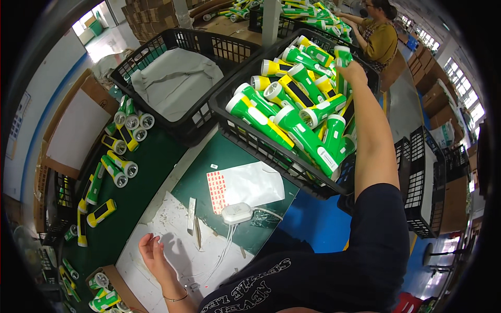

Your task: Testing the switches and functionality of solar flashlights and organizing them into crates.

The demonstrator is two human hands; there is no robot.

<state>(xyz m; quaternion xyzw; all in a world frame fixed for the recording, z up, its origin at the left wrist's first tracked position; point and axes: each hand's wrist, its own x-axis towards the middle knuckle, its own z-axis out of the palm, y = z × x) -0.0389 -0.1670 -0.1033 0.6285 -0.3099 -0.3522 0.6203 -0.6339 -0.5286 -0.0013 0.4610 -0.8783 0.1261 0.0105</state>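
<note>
My right arm stretches over a black plastic crate (229, 122) heaped with green, yellow and white flashlights (297, 130). At the crate's far right, my right hand (354, 74) is closed on one green flashlight with a white end (342, 55); part of its body is hidden by the fingers. My left hand (155, 255) hovers over a white board (141, 237) at the lower left, fingers loosely bent and apart, holding nothing. Nearest to it lie a narrow light-coloured strip (191, 214) and a thin pointed tool (198, 235).
A white adapter (237, 213) with cables lies beside a sticker sheet (216, 190) and a clear bag (255, 182). Loose flashlights (119, 169) are spread over the green belt on the left. Another black crate (195, 117) holds grey cloth. A co-worker (380, 39) is at the far right.
</note>
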